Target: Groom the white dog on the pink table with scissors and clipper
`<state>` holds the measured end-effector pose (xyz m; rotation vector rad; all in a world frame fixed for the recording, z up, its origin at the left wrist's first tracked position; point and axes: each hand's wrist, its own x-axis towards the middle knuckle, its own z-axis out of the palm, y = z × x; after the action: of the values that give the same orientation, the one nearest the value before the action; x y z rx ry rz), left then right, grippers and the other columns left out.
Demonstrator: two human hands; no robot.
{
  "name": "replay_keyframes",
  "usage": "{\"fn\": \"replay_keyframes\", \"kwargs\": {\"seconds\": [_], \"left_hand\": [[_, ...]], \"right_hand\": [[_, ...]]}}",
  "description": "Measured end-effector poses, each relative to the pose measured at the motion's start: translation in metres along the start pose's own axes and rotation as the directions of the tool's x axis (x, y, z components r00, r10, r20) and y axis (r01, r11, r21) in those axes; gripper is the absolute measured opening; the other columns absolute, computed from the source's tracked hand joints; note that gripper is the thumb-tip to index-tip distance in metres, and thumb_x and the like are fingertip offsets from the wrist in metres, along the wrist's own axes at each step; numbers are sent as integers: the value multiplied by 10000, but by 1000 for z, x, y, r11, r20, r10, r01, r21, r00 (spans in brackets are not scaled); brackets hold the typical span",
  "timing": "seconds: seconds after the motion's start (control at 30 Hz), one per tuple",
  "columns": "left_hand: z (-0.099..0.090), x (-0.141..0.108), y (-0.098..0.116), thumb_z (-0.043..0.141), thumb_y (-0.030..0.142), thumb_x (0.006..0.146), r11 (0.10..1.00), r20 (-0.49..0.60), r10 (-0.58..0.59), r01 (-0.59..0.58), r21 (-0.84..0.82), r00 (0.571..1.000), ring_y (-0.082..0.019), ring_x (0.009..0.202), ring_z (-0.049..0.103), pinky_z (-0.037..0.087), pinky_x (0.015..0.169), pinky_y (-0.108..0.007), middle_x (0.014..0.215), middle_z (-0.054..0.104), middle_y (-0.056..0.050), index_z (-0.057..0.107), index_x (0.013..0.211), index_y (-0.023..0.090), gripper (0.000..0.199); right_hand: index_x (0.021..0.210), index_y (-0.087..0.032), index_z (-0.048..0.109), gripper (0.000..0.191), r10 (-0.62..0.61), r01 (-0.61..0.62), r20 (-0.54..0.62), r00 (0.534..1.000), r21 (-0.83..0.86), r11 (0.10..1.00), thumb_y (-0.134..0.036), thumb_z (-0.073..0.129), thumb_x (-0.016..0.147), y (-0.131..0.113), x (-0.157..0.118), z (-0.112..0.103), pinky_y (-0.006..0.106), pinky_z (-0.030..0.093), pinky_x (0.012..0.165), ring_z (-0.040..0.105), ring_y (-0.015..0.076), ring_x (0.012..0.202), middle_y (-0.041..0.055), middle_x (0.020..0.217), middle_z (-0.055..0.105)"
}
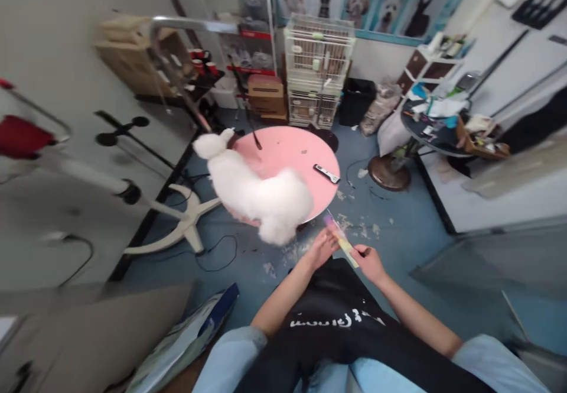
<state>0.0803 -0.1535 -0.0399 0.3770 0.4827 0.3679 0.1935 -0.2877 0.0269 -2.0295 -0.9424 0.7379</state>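
Note:
My right hand [368,262] is closed around the lower end of a slim, flat comb [344,242], coloured purple to yellow; its teeth are too blurred to make out. My left hand [322,247] is beside the comb's upper part, fingers stretched out and apart, seemingly touching it. Beyond my hands, a fluffy white dog [261,195] stands on a round pink grooming table [283,142], its rump toward me and its head at the far left edge. A black-and-white clipper [326,174] lies near the table's right edge.
A metal grooming arm [195,25] rises over the table's left. Hair clippings [354,223] and cables lie on the blue floor. White cages [316,68] stand behind. A cluttered round side table [436,124] is at right, a white-legged stand [190,221] at left.

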Motion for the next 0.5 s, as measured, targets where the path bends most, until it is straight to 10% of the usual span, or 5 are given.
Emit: {"fn": "replay_keyframes", "kwargs": {"seconds": [0.17, 0.33, 0.5], "left_hand": [[50, 2, -14, 1001, 473, 408, 944, -101, -29, 60, 323, 994, -91, 557, 544, 413, 584, -224, 649, 625, 7, 538, 734, 156, 649], [45, -5, -11, 936, 355, 546, 862, -247, -15, 137, 488, 969, -106, 590, 585, 516, 665, -256, 646, 628, -17, 581, 696, 139, 442], [18, 7, -12, 848, 343, 725, 940, -348, 52, 72, 333, 936, -228, 912, 750, 604, 777, -366, 1011, 735, -55, 629, 1091, 227, 441]], "right_hand": [[550, -228, 461, 587, 55, -28, -219, 974, 127, 992, -743, 533, 823, 17, -28, 15, 254, 345, 528, 370, 131, 553, -29, 516, 412], [553, -249, 368, 529, 181, -80, -408, 895, 253, 964, -680, 500, 829, 28, -33, 14, 259, 323, 539, 354, 125, 562, -41, 526, 356], [527, -235, 377, 402, 170, -130, -129, 977, 274, 953, -504, 580, 746, 52, -40, 10, 255, 254, 544, 322, 105, 560, -59, 522, 319]]}}
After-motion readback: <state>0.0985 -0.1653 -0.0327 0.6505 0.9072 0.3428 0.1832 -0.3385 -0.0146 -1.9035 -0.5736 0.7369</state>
